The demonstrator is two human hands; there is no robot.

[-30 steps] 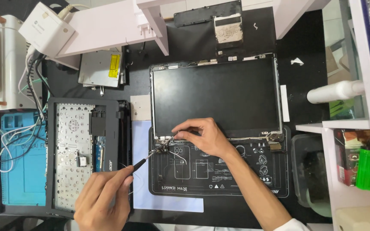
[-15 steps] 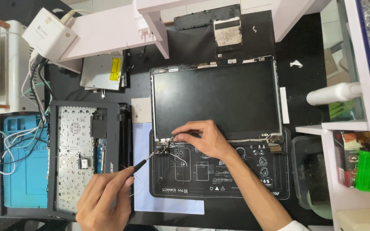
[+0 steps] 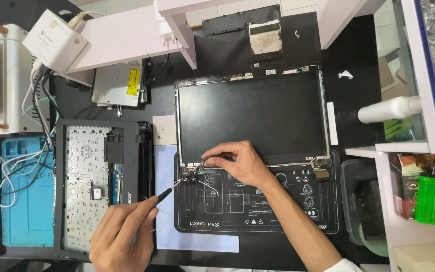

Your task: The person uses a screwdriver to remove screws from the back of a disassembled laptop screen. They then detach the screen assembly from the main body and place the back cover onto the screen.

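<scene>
The left hand [image 3: 122, 229] is clenched around a thin black screwdriver [image 3: 169, 190], its tip at the lower-left hinge [image 3: 190, 174] of the laptop screen panel [image 3: 250, 113]. Beyond it, the right hand [image 3: 237, 161] pinches thin white wires [image 3: 210, 184] beside that hinge. A slipping tip could nick them or scratch the panel.
</scene>
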